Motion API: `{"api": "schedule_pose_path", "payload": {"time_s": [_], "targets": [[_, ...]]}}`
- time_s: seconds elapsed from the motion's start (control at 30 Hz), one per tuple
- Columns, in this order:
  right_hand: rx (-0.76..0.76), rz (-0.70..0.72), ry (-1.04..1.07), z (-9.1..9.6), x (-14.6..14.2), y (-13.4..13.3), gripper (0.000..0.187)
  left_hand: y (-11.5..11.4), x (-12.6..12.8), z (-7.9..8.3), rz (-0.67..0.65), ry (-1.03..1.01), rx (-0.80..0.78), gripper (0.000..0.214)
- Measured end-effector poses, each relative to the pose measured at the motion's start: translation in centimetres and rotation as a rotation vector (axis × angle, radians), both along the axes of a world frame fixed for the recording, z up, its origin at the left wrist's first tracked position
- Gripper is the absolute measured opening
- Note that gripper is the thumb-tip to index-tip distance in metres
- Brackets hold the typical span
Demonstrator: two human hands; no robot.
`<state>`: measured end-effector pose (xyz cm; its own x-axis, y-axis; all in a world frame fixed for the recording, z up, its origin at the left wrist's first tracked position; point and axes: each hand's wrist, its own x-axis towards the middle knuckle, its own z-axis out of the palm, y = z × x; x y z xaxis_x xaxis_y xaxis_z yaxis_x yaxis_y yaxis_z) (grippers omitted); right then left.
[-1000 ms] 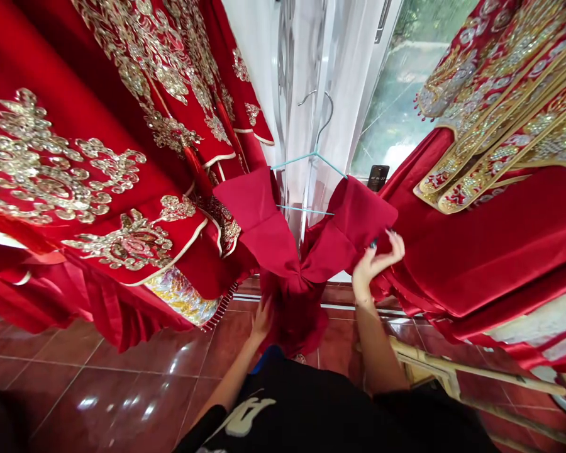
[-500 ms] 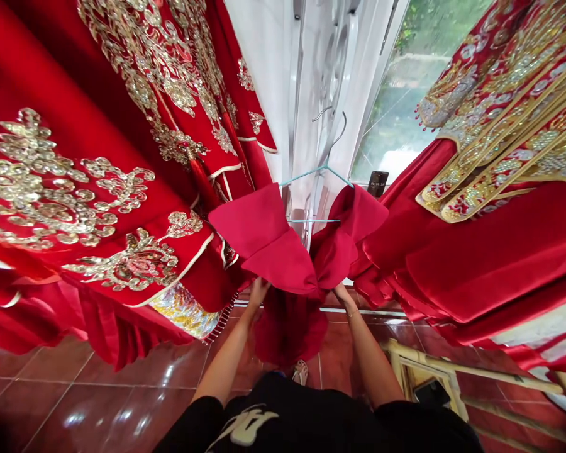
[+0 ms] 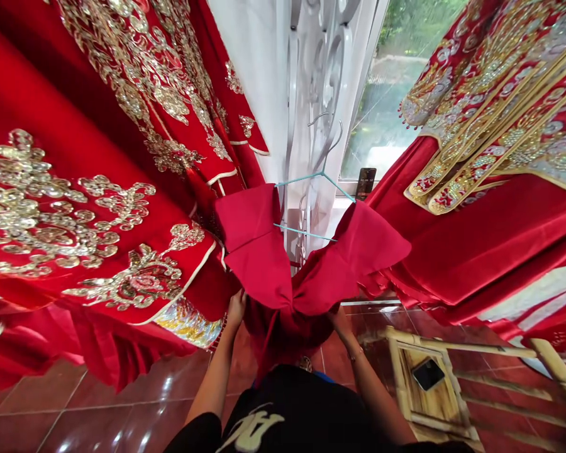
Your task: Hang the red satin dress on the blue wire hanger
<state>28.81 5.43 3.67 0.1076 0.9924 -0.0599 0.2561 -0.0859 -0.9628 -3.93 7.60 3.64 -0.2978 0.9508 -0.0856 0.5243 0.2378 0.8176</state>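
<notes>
A plain red garment [image 3: 259, 245] hangs on a light blue wire hanger [image 3: 311, 182] in front of white curtains. My left hand [image 3: 236, 309] grips the garment's left side at about waist height, its fingers closed on the cloth. At the garment's right side, my right hand [image 3: 340, 321] is partly hidden under the red cloth, and its fingers do not show clearly. The garment's two sleeves spread out to the left and right above my hands.
Red robes with gold embroidery [image 3: 99, 189] hang at the left, and another one [image 3: 490, 126] hangs at the right. A bamboo stool [image 3: 429, 384] with a dark phone [image 3: 427, 374] on it stands at the lower right. The floor is glossy red-brown tile [image 3: 75, 415].
My right hand came down from the right sleeve to the garment's waist. My left hand rose to the left side. The view shifted slightly, and the stool came more into view.
</notes>
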Motion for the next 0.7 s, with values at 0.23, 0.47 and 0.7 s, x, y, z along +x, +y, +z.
{"api": "schedule_pose_path", "payload": {"time_s": [0.23, 0.47, 0.7], "targets": [[0.053, -0.107, -0.055, -1.1, 1.6, 1.1, 0.015, 2.7, 2.9, 0.8, -0.029, -0.005, -0.050, 0.025], [0.222, -0.430, -0.062, 2.2, 5.4, 0.5, 0.038, -4.7, 4.6, 7.7, 0.137, -0.019, 0.072, 0.034], [0.776, -0.446, -0.321, 18.5, 4.2, 6.8, 0.051, -0.9, 13.5, 23.3, 0.074, 0.215, 0.941, 0.062]]}}
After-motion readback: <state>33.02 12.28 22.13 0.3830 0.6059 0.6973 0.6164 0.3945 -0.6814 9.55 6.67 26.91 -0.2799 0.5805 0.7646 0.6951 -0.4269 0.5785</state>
